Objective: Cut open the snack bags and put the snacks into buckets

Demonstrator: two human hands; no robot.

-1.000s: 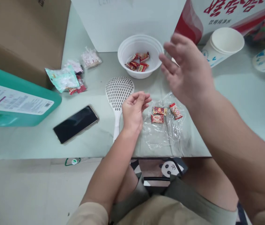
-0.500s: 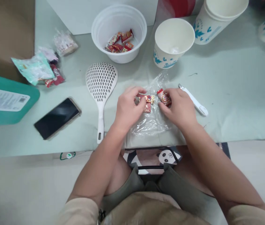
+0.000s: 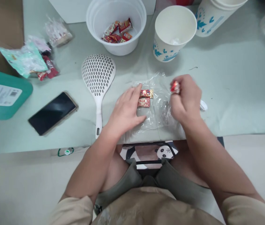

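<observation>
My right hand (image 3: 185, 100) is closed round a small red wrapped candy (image 3: 174, 87), lifted a little above a clear plastic bag (image 3: 158, 106) that lies flat on the table. My left hand (image 3: 125, 111) rests flat on the bag's left part with its fingers stretched out, beside two red wrapped candies (image 3: 145, 97) lying on the bag. Behind them stands a white plastic bowl (image 3: 94, 18) with several more red candies in it.
A white slotted spoon (image 3: 98, 79) lies left of my left hand, a black phone (image 3: 52, 112) further left. A paper cup (image 3: 172, 34) stands behind the bag, a stack of cups (image 3: 213, 14) to its right. Snack packets (image 3: 26, 59) and a teal box (image 3: 3, 97) sit far left.
My right hand has lifted one candy off the bag and moved a little right. My left hand has flattened out beside the two remaining candies. The view tilted further down.
</observation>
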